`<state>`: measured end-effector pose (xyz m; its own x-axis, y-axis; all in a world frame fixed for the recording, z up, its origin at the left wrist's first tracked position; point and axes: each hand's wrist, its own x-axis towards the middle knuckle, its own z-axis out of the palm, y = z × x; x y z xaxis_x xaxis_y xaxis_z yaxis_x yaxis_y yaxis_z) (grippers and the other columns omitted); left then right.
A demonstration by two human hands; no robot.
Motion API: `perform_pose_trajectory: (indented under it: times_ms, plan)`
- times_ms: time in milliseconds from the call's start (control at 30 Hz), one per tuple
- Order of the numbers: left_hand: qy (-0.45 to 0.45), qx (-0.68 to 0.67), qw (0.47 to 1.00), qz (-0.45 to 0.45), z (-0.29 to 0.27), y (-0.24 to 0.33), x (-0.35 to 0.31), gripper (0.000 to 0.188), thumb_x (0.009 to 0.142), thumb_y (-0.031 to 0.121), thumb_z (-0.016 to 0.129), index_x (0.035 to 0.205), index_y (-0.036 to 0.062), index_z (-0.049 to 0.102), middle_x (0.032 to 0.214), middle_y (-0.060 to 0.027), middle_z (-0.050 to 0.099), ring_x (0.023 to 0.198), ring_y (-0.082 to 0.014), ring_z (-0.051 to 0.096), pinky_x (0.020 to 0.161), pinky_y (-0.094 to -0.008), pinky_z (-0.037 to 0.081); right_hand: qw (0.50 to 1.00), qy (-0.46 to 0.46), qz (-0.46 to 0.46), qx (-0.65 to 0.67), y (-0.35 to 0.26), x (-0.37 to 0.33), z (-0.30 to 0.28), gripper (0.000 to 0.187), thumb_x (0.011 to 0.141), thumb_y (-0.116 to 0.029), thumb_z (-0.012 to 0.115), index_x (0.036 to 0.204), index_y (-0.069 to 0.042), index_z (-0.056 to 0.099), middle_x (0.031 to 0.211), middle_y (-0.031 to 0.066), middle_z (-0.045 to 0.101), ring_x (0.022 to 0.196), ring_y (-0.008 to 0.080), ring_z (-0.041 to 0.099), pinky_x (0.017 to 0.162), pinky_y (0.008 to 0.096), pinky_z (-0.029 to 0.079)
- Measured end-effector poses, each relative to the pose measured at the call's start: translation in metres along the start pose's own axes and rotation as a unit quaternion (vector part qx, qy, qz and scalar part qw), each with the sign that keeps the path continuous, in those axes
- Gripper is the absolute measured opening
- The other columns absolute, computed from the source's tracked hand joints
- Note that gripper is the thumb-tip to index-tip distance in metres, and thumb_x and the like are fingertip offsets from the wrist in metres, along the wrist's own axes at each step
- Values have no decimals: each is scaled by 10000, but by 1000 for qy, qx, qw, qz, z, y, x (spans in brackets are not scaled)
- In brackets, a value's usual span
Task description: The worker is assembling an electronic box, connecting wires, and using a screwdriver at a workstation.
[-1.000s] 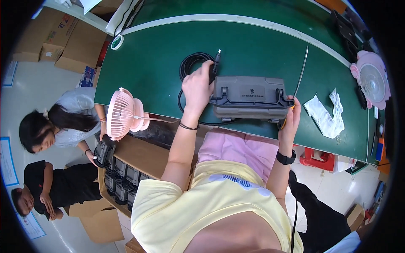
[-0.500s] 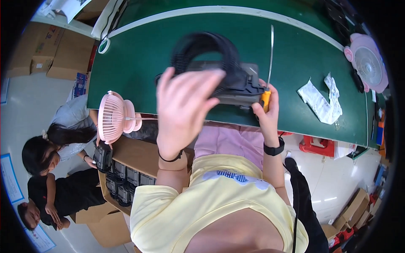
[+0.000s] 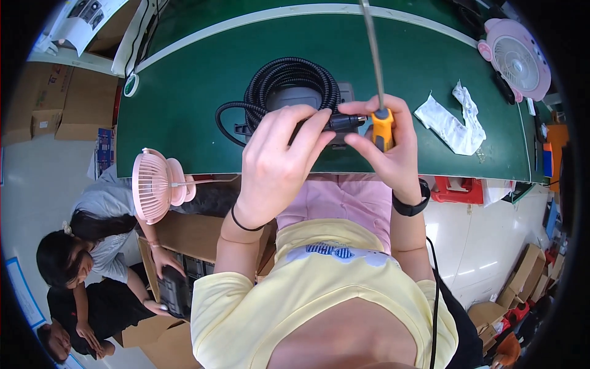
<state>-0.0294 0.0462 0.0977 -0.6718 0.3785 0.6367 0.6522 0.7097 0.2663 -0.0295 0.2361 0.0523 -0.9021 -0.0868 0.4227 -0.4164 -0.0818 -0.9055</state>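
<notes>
A coiled black ribbed cable (image 3: 294, 66) lies on top of a grey and black boxy device (image 3: 347, 95) near the table's front edge. My left hand (image 3: 276, 154) reaches over the coil, its fingers closed on a black car lighter plug (image 3: 344, 123) with a metal tip. A screwdriver (image 3: 383, 130) with a yellow and dark handle is gripped in my right hand (image 3: 396, 147), its long shaft pointing away from me. The right thumb and index finger are beside the plug's tip; whether they touch it I cannot tell. My hands hide part of the device.
Pink fans stand at the left edge (image 3: 153, 186) and far right (image 3: 521, 64) of the green table (image 3: 203, 98). A crumpled white wrapper (image 3: 455, 126) lies right, a tape roll (image 3: 131, 85) far left. At left, a co-worker handles a black device (image 3: 175, 292) over a cardboard box (image 3: 196, 230).
The device and coil now rest on the table. My left hand has closed on the plug, and the right has left the device's side, keeping the screwdriver. The co-worker's device has moved nearer.
</notes>
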Motion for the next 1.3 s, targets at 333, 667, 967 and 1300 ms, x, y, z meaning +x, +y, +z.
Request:
perform_pose_trajectory:
  times_ms: [333,667,967,1300]
  plan:
    - [37,22,998,48,4,1,-5,296,715,82,769,997,5,724,899,-68,646,825,-252,665,780,-367,599,991,38,-21,-127,-1,-4,8,509,815,-56,803,1216,-42,489,1054,105,731,988,228,727,843,295,563]
    - [77,24,993,84,15,-9,-14,309,696,72,760,997,9,730,918,-75,648,853,-248,665,773,-354,601,971,81,-27,-223,-16,-9,27,493,870,-95,774,1255,-21,475,1015,119,714,904,165,706,792,266,563]
    - [8,80,996,27,7,4,-5,342,698,63,803,1031,63,727,919,-50,628,840,-230,639,697,-339,542,967,22,-58,-246,-13,-3,10,477,827,-65,802,1214,-36,524,1047,94,706,905,188,711,765,281,559]
    - [25,149,979,139,8,-6,-11,351,688,43,705,1035,-6,711,955,-66,615,886,-205,633,765,-301,590,936,49,-112,-331,-29,-9,27,442,811,-40,775,1187,-45,543,1018,140,657,817,334,669,673,356,544]
